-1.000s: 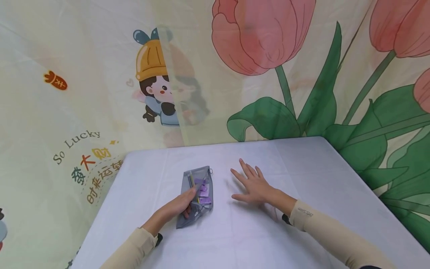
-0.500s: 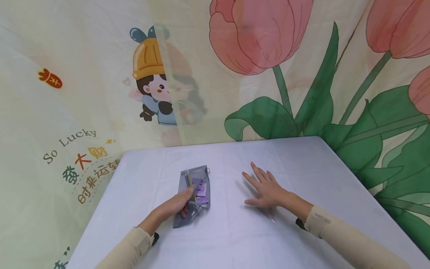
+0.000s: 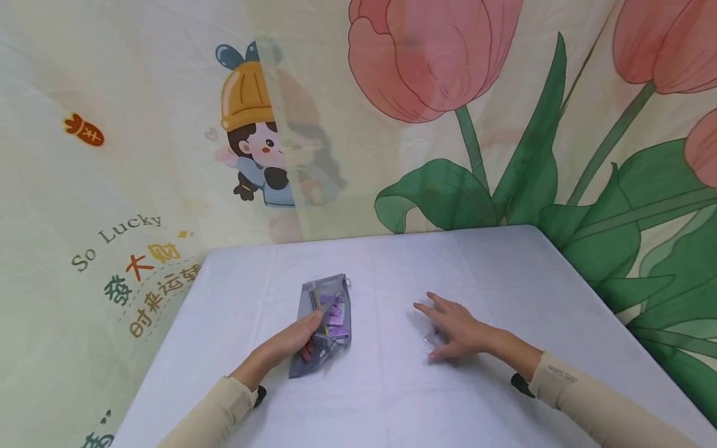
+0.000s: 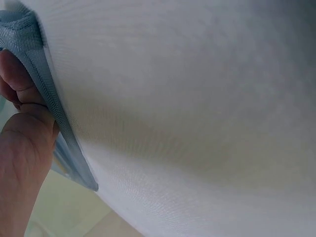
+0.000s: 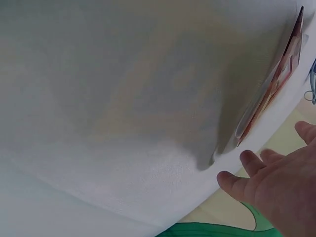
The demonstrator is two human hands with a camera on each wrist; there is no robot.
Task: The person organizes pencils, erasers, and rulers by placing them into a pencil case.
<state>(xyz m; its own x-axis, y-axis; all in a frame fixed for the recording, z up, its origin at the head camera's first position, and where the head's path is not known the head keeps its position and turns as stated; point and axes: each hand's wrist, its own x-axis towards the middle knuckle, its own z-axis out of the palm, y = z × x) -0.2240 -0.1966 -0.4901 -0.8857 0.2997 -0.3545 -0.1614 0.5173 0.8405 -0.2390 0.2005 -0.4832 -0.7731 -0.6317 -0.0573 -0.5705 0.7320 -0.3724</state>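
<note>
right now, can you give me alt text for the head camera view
A person's left hand grips a grey mesh pouch holding purple items on a white table, while the right hand rests nearby with fingers spread. Behind hangs a cloth backdrop printed with a cartoon child and pink tulips.

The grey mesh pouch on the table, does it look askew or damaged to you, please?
Slightly askew: the grey mesh pouch lies slantwise on the table, its near end crumpled where the left hand grips it. No visible tear or spill; the right hand rests apart from it.

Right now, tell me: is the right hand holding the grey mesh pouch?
No: the left hand grips the grey mesh pouch, while the right hand rests apart on the table.
</note>
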